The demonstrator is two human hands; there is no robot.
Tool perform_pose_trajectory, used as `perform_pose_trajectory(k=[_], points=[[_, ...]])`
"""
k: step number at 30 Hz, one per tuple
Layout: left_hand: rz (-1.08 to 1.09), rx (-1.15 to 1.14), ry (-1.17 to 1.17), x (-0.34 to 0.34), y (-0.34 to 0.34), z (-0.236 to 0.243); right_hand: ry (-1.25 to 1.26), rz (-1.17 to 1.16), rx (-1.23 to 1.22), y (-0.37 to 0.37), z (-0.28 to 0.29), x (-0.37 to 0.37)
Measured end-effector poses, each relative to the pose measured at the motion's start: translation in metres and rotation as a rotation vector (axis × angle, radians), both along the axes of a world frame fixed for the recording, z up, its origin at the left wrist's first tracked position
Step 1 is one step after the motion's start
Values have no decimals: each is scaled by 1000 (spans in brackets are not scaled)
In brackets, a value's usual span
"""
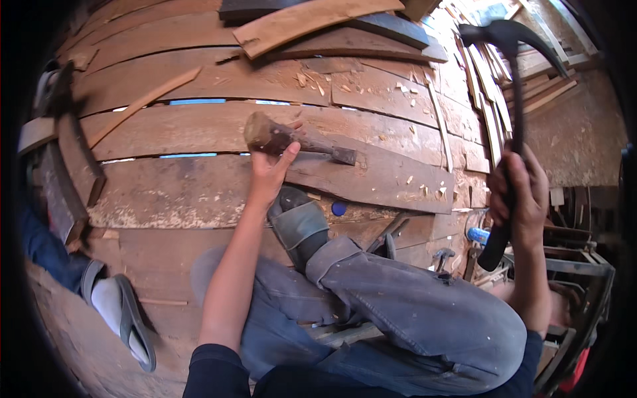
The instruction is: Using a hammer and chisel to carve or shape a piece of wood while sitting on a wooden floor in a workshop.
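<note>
Head view: a floor of worn wooden boards [152, 259] stretches around a seated person whose grey trousers [418, 312] fill the space below both grips. Beyond the left grip [269, 174], loose curved boards [318, 26] lie heaped, seemingly pushed aside to leave working room. A dark tapered plank [398, 176] lies flat just to the right of the left grip, and the person's sandalled foot [302, 225] is close against its near edge, perhaps to steady it. The right grip [521, 189] is clenched around the lower handle of a black claw hammer [517, 99], held upright with its head above the grip; holding it that low probably leaves a long swing. The left grip is wrapped from below around a stout wooden piece [271, 136]. Its thick, pale end points left and its narrow end reaches over the plank, likely keeping that broad end exposed; whether the tip touches is unclear. A small blue cap [338, 208] lies below and right of the left grip, and pale shavings [409, 179] dot the plank.
</note>
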State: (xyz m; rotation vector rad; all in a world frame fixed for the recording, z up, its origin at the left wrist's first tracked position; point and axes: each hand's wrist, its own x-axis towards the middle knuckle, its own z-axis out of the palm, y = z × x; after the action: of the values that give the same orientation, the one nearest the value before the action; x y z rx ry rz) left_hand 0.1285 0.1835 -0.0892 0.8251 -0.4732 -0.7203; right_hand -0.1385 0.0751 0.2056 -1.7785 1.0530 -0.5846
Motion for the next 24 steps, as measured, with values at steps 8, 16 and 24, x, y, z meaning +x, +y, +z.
perform_pose_trajectory(k=[8, 16, 24], points=[[-18, 21, 160, 11, 1, -8, 566, 666, -872, 0, -2, 105], [19, 77, 34, 28, 1, -51, 857, 1223, -1885, 22, 19, 188], [135, 35, 75, 14, 2, -34, 701, 1187, -1544, 65, 77, 275]])
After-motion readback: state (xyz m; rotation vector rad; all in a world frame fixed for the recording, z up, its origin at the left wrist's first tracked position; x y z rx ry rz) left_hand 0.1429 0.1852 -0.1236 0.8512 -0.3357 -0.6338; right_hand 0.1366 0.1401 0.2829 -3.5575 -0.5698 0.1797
